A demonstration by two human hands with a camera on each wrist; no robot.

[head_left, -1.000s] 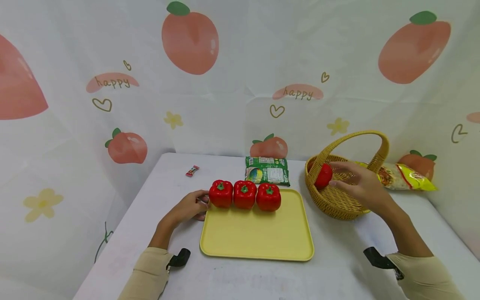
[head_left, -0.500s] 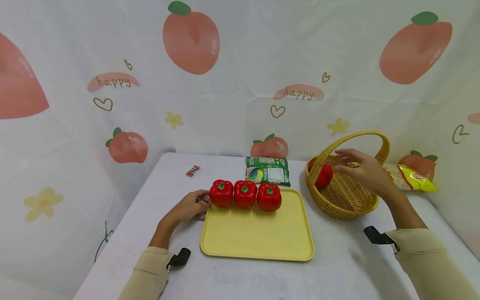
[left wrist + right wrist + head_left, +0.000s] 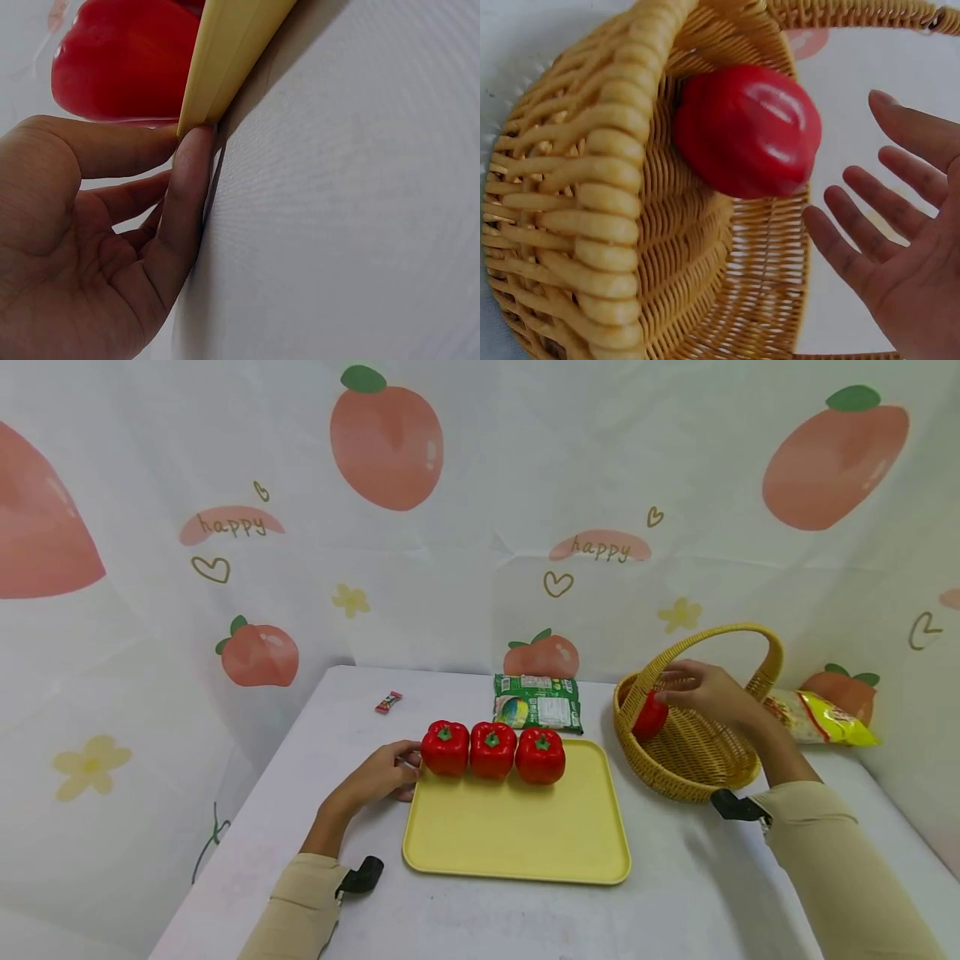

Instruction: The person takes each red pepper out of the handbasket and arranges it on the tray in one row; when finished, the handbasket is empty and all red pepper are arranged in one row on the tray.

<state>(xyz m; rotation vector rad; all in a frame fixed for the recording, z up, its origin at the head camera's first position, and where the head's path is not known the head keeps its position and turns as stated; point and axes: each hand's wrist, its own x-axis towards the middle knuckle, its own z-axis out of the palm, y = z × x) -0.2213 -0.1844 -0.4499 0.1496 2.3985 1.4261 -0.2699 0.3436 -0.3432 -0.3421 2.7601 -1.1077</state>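
My left hand (image 3: pixel 380 774) is at the left edge of the yellow tray (image 3: pixel 517 835), its thumb and a finger pinching the rim in the left wrist view. Along the tray's back edge, three glossy red bell peppers (image 3: pixel 492 750) with green stems stand in a row. Another red bell pepper (image 3: pixel 750 131) leans against the inner wall of the wicker basket (image 3: pixel 675 787) at the right. Over the basket, beneath its handle, my right hand (image 3: pixel 708 695) has its fingers spread; the right wrist view shows a gap between fingertips and pepper.
Behind the tray lies a green packet (image 3: pixel 537 703). A small red wrapped candy (image 3: pixel 388 702) is at the back left, and a yellow food bag (image 3: pixel 825 718) sits partly behind the basket. The basket's tall handle (image 3: pixel 731 628) arches above it.
My right hand has risen from low beside the basket's pepper, drawn back to the right, then come left toward the pepper again. My left hand stays at the tray's edge.
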